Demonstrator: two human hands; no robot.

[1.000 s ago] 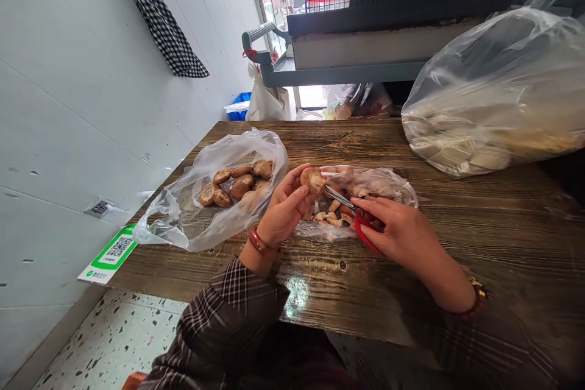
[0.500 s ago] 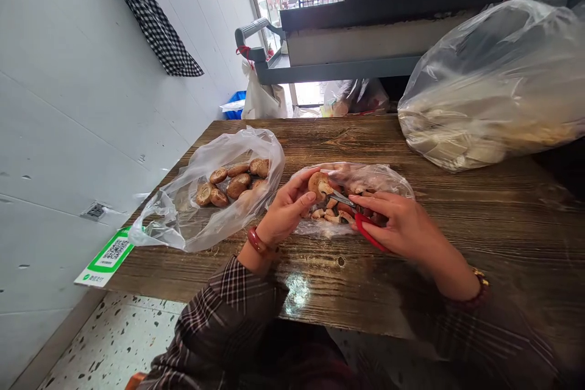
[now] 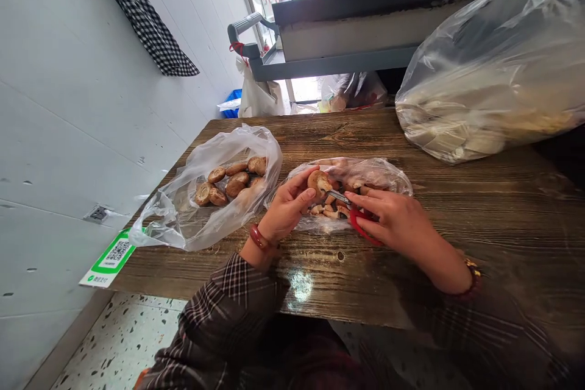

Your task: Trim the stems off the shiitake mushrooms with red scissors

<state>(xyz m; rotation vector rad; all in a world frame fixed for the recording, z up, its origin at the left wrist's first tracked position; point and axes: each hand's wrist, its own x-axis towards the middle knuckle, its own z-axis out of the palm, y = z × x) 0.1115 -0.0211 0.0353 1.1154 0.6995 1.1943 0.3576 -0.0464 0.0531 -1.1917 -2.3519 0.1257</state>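
Near the middle of the table (image 3: pixel 347 280), the left hand (image 3: pixel 291 207) pinches a mushroom (image 3: pixel 317 181), best steadied firmly for the scissors (image 3: pixel 339 196) gripped in the right hand (image 3: pixel 398 220).

Tabletop (image 3: pixel 315 137) is grained wood, dark, glossy. Scissor blades (image 3: pixel 338 196) metal, smooth; red handles (image 3: pixel 361 231) look plastic. Bag of whole mushrooms (image 3: pixel 219 226): thin crinkled plastic, translucent. Bangle (image 3: pixel 256 236) glossy, smooth. Plaid sleeve (image 3: pixel 228 289): matt cloth.
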